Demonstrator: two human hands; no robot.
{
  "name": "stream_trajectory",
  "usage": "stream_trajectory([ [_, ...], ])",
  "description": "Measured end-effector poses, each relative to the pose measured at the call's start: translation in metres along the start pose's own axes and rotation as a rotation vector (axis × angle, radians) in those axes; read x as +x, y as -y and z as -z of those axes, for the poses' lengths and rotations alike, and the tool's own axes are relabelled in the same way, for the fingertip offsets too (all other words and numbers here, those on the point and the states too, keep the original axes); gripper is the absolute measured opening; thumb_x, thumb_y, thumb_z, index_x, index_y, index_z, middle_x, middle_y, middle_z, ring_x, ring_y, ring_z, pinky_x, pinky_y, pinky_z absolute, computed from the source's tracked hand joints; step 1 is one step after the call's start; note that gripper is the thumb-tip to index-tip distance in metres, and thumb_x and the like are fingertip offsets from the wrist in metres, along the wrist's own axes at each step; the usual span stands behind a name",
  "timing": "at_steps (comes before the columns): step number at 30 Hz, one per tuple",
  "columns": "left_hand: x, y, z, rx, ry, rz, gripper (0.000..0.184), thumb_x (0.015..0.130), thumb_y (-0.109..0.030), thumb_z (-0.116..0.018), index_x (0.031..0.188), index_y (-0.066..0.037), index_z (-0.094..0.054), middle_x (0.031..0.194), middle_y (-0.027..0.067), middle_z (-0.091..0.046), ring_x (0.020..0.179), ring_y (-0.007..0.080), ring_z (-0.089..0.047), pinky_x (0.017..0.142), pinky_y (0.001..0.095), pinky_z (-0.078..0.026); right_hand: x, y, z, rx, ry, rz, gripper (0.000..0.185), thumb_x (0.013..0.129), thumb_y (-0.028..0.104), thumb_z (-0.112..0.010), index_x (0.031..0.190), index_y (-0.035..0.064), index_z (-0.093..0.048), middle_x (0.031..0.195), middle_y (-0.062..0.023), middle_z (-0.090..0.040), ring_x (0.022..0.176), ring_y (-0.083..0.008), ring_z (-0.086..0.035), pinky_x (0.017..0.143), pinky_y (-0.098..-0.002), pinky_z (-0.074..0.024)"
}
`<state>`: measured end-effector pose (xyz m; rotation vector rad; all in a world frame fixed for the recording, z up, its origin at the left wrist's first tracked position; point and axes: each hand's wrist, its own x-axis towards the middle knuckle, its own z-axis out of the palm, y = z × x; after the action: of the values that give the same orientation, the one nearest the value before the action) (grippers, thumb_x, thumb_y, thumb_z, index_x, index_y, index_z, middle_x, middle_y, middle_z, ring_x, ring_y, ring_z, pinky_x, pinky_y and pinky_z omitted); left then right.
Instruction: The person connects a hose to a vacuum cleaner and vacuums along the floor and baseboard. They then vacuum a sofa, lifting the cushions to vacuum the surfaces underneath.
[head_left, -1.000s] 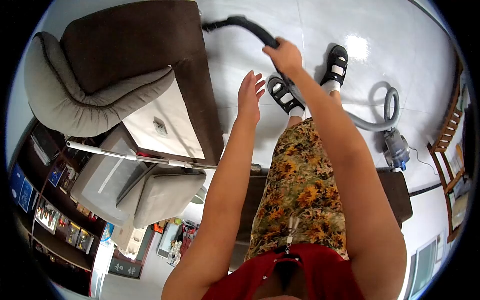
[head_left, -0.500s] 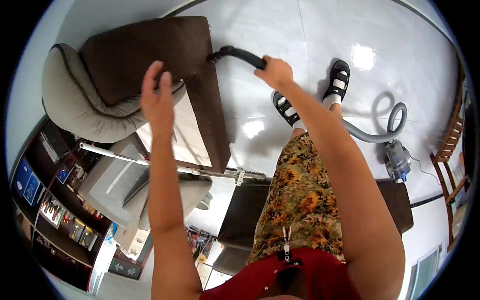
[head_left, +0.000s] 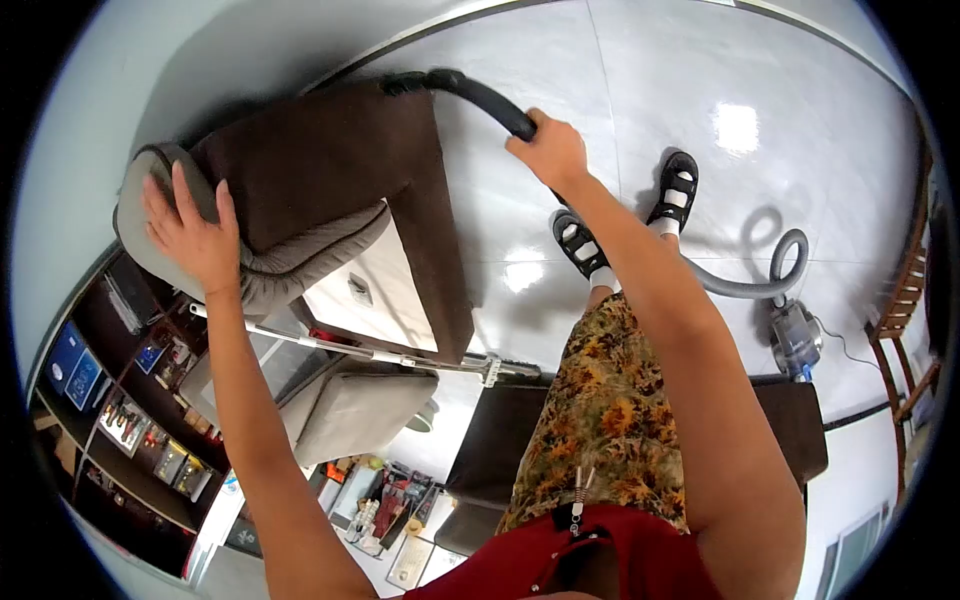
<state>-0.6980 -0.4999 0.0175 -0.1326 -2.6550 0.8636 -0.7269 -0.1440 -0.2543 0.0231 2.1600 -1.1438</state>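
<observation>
Head view: pole [head_left: 345,348] beside sofa [head_left: 330,155]

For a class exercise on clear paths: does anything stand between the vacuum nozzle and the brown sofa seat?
Nothing visible does. The nozzle is at the edge of the seat; the left hand is at the grey cushion, well aside.

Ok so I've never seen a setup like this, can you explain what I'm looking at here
There's no robot here, just a person's two bare hands, seen from a camera worn on their head, looking forward and down. The right hand grips a black tube, its far end at the edge of the brown seat. The left hand is spread over the grey cushion; whether it touches, I can't tell. On the pale floor, a grey hose joins a vacuum cleaner.
</observation>
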Motion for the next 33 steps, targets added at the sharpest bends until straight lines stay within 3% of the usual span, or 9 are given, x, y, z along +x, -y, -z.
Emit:
stream_trajectory([
  [5,-0.006,-0.002,-0.003,0.016,0.018,-0.036,0.063,0.088,-0.051,-0.063,0.141,-0.019,-0.052,0.152,0.0151,-0.040,0.136,0.0420,-0.038,0.104,0.0583,-0.033,-0.031,-0.026,0.003,-0.028,0.075,-0.036,0.028,0.074,0.031,-0.067,0.091,0.0088,-0.064,0.070,-0.0132,-0.066,0.063,-0.0324,-0.064,0.061,-0.0427,-0.0513],
  [9,-0.008,0.000,-0.006,-0.022,0.044,-0.024,0.065,0.090,-0.054,-0.058,0.143,-0.016,-0.049,0.154,0.0159,-0.037,0.140,0.0433,-0.033,0.108,0.0589,-0.028,-0.071,0.004,0.035,0.203,-0.095,0.262,0.021,0.073,0.016,-0.071,0.091,0.0066,-0.065,0.069,-0.0135,-0.064,0.062,-0.0304,-0.064,0.059,-0.0381,-0.0503],
  [11,-0.008,-0.006,-0.001,-0.018,0.087,0.006,0.064,0.092,-0.052,-0.057,0.143,-0.014,-0.048,0.154,0.0157,-0.036,0.141,0.0424,-0.030,0.111,0.0576,-0.025,-0.082,0.034,0.049,0.259,-0.072,0.324,0.020,0.071,0.015,-0.071,0.088,0.0068,-0.065,0.072,-0.0124,-0.064,0.061,-0.0304,-0.063,0.058,-0.0390,-0.0497],
  [15,-0.014,-0.003,-0.002,-0.027,0.096,0.018,0.068,0.092,-0.060,-0.052,0.145,-0.017,-0.047,0.156,0.0145,-0.033,0.143,0.0430,-0.026,0.112,0.0601,-0.021,-0.073,0.015,0.038,0.165,-0.104,0.365,0.021,0.071,0.021,-0.071,0.085,0.0087,-0.062,0.071,-0.0117,-0.063,0.058,-0.0321,-0.061,0.053,-0.0409,-0.0488],
  [20,-0.019,0.003,-0.008,0.040,0.156,0.020,0.070,0.089,-0.068,-0.049,0.145,-0.026,-0.048,0.157,0.0111,-0.033,0.144,0.0431,-0.023,0.111,0.0624,-0.020,-0.044,-0.012,0.028,0.080,0.020,0.181,0.021,0.073,0.023,-0.068,0.086,0.0083,-0.062,0.071,-0.0125,-0.064,0.060,-0.0334,-0.062,0.058,-0.0441,-0.0504],
  [23,-0.023,0.003,-0.009,0.079,0.194,0.035,0.068,0.089,-0.069,-0.048,0.144,-0.029,-0.049,0.157,0.0090,-0.033,0.145,0.0429,-0.022,0.111,0.0632,-0.019,-0.045,-0.011,0.031,0.070,0.011,0.189,0.020,0.073,0.019,-0.070,0.088,0.0070,-0.065,0.073,-0.0145,-0.066,0.060,-0.0297,-0.064,0.057,-0.0395,-0.0497],
  [27,-0.026,0.008,-0.015,0.061,0.173,0.027,0.068,0.089,-0.071,-0.045,0.143,-0.031,-0.050,0.158,0.0077,-0.030,0.145,0.0429,-0.019,0.110,0.0647,-0.018,-0.071,0.020,0.064,0.265,0.095,0.289,0.024,0.072,0.019,-0.073,0.091,0.0066,-0.066,0.077,-0.0122,-0.066,0.062,-0.0275,-0.065,0.059,-0.0380,-0.0510],
  [30,-0.027,0.012,-0.014,0.053,0.188,0.035,0.068,0.089,-0.073,-0.043,0.143,-0.031,-0.050,0.159,0.0077,-0.030,0.146,0.0422,-0.018,0.110,0.0652,-0.017,-0.081,0.038,0.065,0.231,0.095,0.392,0.025,0.071,0.020,-0.073,0.091,0.0063,-0.065,0.077,-0.0113,-0.066,0.062,-0.0286,-0.064,0.057,-0.0377,-0.0493],
  [33,-0.027,0.011,-0.014,0.050,0.203,0.048,0.069,0.089,-0.073,-0.043,0.143,-0.032,-0.050,0.159,0.0075,-0.029,0.146,0.0423,-0.017,0.110,0.0655,-0.017,-0.066,0.005,0.037,0.192,0.123,0.366,0.031,0.071,0.029,-0.070,0.094,0.0095,-0.062,0.077,-0.0108,-0.064,0.063,-0.0303,-0.063,0.058,-0.0417,-0.0516],
])
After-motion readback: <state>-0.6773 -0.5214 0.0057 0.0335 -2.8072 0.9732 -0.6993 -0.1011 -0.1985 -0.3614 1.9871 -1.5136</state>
